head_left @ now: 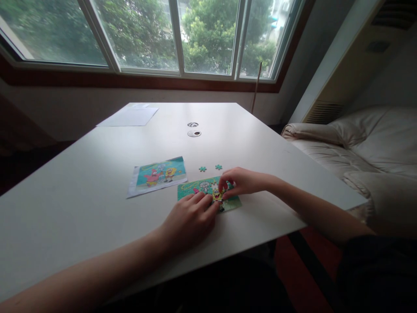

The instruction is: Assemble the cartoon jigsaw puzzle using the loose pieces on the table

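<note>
1. Left hand [190, 218]: flat on the near-left edge of the jigsaw puzzle [208, 194], palm down, fingers pressed together and touching the picture surface.
2. Right hand [243, 181]: over the puzzle's right half, fingertips [223, 186] bunched and pinching down on a small yellow-patterned piece; whether lifted or seated, impossible to tell.
3. Jigsaw puzzle: nearly assembled cartoon scene, flat on the white table [81, 204], close to the near edge, between both hands.
4. Reference picture [158, 175]: same cartoon print on a sheet, just left of the puzzle, slightly beyond it, not touching.
5. Two loose teal pieces [210, 168]: on the tabletop just beyond the puzzle, apart from each other.
6. Farther back: white paper sheet [129, 116] near the far-left corner, two round cable grommets [193, 129] mid-table.
7. Right of the table: pale cushioned sofa [365, 148]; beyond, a wide window [146, 34] with trees.
</note>
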Demonstrator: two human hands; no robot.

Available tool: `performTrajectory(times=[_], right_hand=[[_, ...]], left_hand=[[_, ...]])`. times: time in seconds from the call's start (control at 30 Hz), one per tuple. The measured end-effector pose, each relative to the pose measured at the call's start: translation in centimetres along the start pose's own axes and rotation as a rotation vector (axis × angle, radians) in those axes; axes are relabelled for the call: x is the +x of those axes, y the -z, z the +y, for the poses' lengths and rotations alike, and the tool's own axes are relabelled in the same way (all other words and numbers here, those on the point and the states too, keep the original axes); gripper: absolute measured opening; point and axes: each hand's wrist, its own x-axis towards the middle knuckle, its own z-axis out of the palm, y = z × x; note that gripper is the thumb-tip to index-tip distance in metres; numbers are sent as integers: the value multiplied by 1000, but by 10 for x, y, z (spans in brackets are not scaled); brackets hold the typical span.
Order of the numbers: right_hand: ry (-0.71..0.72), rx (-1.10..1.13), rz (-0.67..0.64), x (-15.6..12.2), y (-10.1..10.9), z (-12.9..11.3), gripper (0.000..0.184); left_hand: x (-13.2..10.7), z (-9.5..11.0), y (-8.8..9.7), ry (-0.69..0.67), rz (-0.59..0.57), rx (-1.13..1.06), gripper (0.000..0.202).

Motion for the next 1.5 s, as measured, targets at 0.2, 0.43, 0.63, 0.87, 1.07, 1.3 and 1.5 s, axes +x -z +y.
performTrajectory(times=[0.2, 0.43, 0.63, 0.87, 1.07, 1.3, 1.5], right_hand=[[-3, -4, 2, -1, 1, 0, 19], [6, 163, -46, -3, 5, 1, 15], [15, 222, -60, -2, 5, 3, 20], [-21, 58, -20, -1, -1, 2, 18], [5, 17, -11, 1, -4, 3, 20], [-47, 13, 3, 0, 3, 9, 23], [-159, -49, 187, -8, 25, 34, 23]], left_hand=[[1, 0, 0, 4, -1, -15, 24], [1, 0, 1, 12, -27, -23, 24], [0, 0, 0, 9, -33, -24, 24], [1, 0, 1, 8, -36, -16, 25], [2, 0, 2, 1, -20, -6, 24], [1, 0, 1, 5, -23, -16, 26], [1, 0, 0, 9, -8, -48, 27]])
